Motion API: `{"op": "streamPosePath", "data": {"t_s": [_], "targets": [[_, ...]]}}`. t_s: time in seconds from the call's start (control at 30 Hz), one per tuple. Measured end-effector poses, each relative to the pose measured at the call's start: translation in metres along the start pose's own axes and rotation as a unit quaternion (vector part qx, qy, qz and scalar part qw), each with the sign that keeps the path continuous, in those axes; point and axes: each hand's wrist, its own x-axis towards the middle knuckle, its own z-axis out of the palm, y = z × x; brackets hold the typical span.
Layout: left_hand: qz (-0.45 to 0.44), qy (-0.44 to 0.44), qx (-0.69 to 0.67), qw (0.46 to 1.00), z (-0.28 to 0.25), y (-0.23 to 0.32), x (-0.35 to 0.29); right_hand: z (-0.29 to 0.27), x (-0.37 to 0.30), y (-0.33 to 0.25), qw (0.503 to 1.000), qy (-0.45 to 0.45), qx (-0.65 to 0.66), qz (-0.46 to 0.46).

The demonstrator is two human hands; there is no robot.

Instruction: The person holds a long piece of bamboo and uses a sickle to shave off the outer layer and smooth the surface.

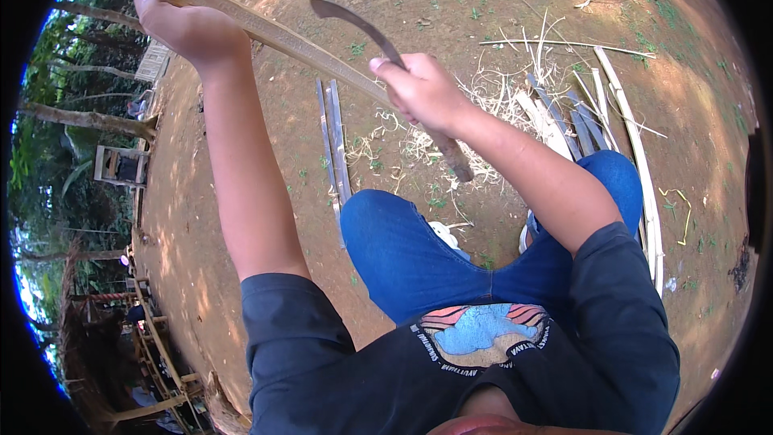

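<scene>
A long, pale split bamboo strip [294,44] slants from the upper left down toward the middle. My left hand [193,28], arm raised, is wrapped round its frayed upper end. Closed round the wooden handle of a curved knife [362,26], my right hand [427,93] is at the strip's lower part. The dark, hooked blade rises up and left from my fist, apart from the upper strip, and the handle's butt sticks out below. Where the strip's lower end lies is hidden behind my right hand.
Curly pale shavings [503,113] litter the dirt ground beyond my knees. Split bamboo lengths [628,121] lie at the right, and dark narrow strips [332,141] lie left of my knee. Trees and a wooden structure [121,165] stand along the far left.
</scene>
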Motion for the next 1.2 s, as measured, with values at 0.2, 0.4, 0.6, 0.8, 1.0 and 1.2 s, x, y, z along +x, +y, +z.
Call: {"op": "streamPosePath", "data": {"t_s": [0.2,0.4,0.6,0.8,1.0,1.2], "targets": [[0.027,0.043,0.112,0.992,0.006,0.013,-0.007,0.06,-0.009,-0.006,0.991,0.044,-0.065,-0.109],[0.004,0.097,0.117,0.988,-0.012,0.015,-0.001,0.069,-0.012,0.102,0.988,0.061,-0.068,0.124],[0.032,0.105,0.19,0.976,-0.032,0.009,0.008,0.038,-0.03,0.205,0.952,0.021,-0.192,0.239],[0.052,0.155,0.244,0.956,-0.035,0.02,-0.003,0.076,-0.009,0.025,0.998,-0.035,0.013,-0.05],[0.038,0.138,0.221,0.965,-0.03,0.034,-0.014,0.083,-0.022,0.061,0.996,-0.014,0.053,0.076],[0.037,0.17,0.224,0.959,-0.028,0.034,-0.017,0.055,-0.031,0.133,0.978,-0.036,-0.072,0.195]]}}
